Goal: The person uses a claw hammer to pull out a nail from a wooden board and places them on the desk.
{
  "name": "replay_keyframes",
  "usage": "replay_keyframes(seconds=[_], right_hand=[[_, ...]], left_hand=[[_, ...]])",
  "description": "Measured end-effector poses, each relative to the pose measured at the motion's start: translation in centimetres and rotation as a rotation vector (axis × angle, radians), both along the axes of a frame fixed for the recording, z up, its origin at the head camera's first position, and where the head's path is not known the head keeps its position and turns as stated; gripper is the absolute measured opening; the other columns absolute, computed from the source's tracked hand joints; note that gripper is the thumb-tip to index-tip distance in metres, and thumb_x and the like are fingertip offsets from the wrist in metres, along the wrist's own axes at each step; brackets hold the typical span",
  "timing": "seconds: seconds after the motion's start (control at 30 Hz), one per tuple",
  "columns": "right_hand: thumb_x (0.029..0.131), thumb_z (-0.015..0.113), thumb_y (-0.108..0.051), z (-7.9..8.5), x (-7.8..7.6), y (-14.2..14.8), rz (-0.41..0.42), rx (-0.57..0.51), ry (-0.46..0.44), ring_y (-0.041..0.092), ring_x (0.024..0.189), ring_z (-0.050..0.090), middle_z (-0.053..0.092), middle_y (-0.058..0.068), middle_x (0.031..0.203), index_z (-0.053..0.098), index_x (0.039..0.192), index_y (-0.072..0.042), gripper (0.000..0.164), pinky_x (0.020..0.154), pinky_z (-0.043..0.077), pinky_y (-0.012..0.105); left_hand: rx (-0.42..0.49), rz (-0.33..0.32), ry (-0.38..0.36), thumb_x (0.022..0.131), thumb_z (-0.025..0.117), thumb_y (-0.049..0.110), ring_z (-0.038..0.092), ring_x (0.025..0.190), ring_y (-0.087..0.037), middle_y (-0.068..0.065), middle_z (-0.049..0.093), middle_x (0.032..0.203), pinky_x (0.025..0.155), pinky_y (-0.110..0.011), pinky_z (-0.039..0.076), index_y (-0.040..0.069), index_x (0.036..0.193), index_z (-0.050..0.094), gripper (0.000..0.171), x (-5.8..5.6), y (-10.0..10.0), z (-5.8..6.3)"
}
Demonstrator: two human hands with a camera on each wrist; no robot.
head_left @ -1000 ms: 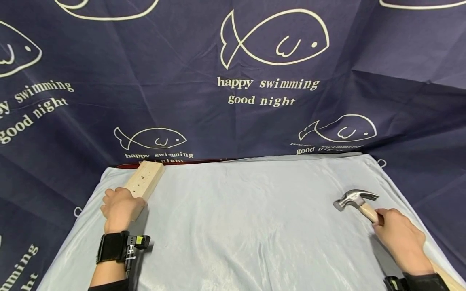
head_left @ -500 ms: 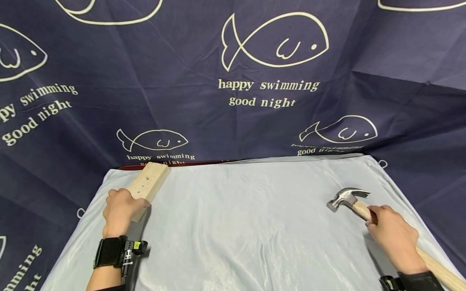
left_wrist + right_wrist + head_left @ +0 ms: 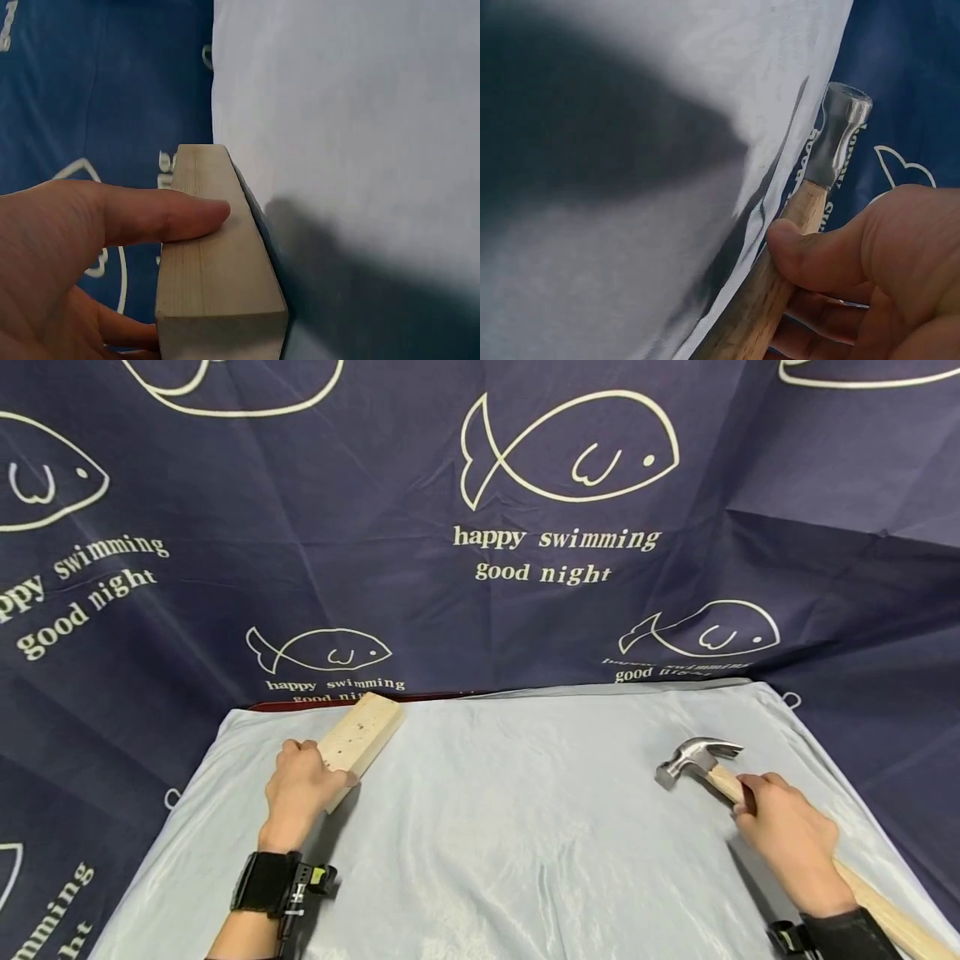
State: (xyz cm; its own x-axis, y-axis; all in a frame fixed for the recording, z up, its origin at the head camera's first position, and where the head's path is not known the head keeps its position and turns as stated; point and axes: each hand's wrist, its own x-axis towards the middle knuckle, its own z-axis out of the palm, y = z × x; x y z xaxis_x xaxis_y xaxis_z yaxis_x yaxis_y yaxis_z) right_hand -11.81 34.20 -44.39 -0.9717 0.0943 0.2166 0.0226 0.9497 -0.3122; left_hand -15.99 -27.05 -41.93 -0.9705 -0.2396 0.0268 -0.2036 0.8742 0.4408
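Note:
A pale wooden block with several small dark holes in its top face is gripped near its close end by my left hand. In the left wrist view the thumb lies along one side of the wooden block, while the other fingers are mostly hidden behind it. On the right, my right hand holds a claw hammer by its wooden handle, close below the steel head. The right wrist view has the thumb pressed on the handle, with the head beyond it.
A pale cloth covers the table between the two hands. Behind it hangs a dark blue curtain printed with white fish and lettering. A strip of dark red edge shows at the table's back left.
My left hand has carried the wooden block to the right, toward the table's middle. The right hand has moved the hammer leftward. The head view has shifted slightly.

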Motion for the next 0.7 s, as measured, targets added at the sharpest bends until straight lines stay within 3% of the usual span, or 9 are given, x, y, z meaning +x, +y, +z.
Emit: replay_keyframes(seconds=[0.2,0.5,0.7], right_hand=[[0.086,0.068,-0.005,0.2,0.1,-0.9,0.023,0.0,0.044,0.045,0.097,0.067,0.069,0.015,0.107,0.072,0.121,-0.004,0.036,0.05,0.042,0.059],[0.087,0.071,-0.007,0.5,-0.2,-2.3,0.052,-0.015,0.04,0.044,0.103,0.065,0.068,0.015,0.113,0.071,0.124,-0.005,0.038,0.053,0.042,0.064],[0.085,0.073,-0.007,0.4,-0.4,-3.2,0.084,-0.014,0.061,0.044,0.104,0.064,0.068,0.014,0.111,0.071,0.124,-0.004,0.04,0.053,0.043,0.064]], left_hand=[[0.004,-0.058,0.001,0.073,0.085,0.027,0.051,0.098,-0.04,-0.026,0.049,0.111,0.069,-0.056,0.049,-0.016,0.12,0.059,0.069,0.3,2.0,0.0],[0.016,-0.129,-0.03,0.073,0.091,0.029,0.055,0.099,-0.036,-0.021,0.053,0.114,0.069,-0.053,0.053,-0.011,0.125,0.063,0.071,0.6,5.1,0.2],[-0.008,-0.167,0.0,0.072,0.09,0.031,0.054,0.097,-0.032,-0.018,0.054,0.112,0.068,-0.052,0.053,-0.007,0.117,0.065,0.064,0.9,6.8,0.2]])
